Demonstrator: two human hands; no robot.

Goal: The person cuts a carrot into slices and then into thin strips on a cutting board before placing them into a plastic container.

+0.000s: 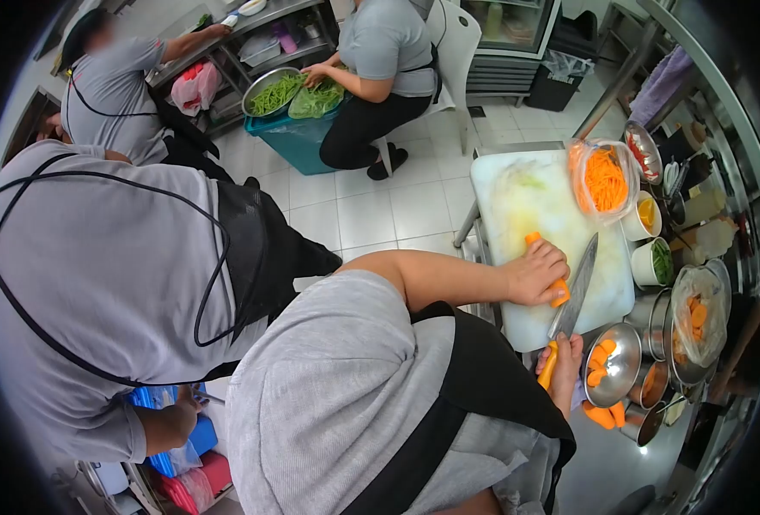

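On a white cutting board [504, 184], my left hand [536, 273] is closed around a peeled carrot [559, 293], whose two ends stick out from under the fingers. My right hand [565, 365] grips the orange handle of a large kitchen knife [579, 287]. The blade lies over the board beside the carrot, pointing away from me. A plastic bag of shredded carrot [605, 180] sits at the board's far right corner. Close to my right hand is a metal bowl [622, 378] with carrot pieces, and more carrot chunks [599, 415] lie below it.
White tubs [646, 264], metal pots and a bagged bowl of carrot slices [698, 318] crowd the board's right side. A co-worker [114, 257] stands close behind on the left. Another person sits by a basin of green beans [277, 94]; a third works at a shelf.
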